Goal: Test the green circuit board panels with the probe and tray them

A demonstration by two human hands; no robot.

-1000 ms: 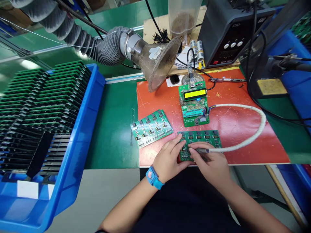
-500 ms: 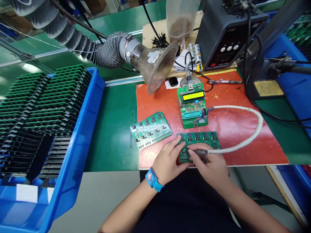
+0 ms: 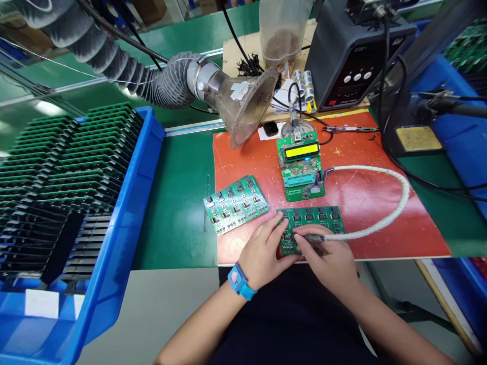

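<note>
A green circuit board (image 3: 310, 217) with a row of small digit displays lies on the red mat near the table's front edge. My left hand (image 3: 264, 246) grips its left end, fingertips on top and thumb along the near edge. Between the thumb and fingers of my right hand (image 3: 329, 261) is the dark tip of a probe on a white sleeved cable (image 3: 403, 197), held low over the board. Whether the tip touches the board is hidden by the fingers. The cable runs to a programmer board (image 3: 303, 167) with a lit yellow screen and a blue light.
Other circuit boards (image 3: 236, 204) lie overlapping at the left. A blue bin (image 3: 146, 152) full of upright boards stands farther left. Above the mat hangs a fume extractor hood (image 3: 247, 101). A soldering station (image 3: 353, 66) and a yellow sponge (image 3: 418, 138) are at the right.
The view has shifted very slightly. Both hands, the probe and the boards keep their places.
</note>
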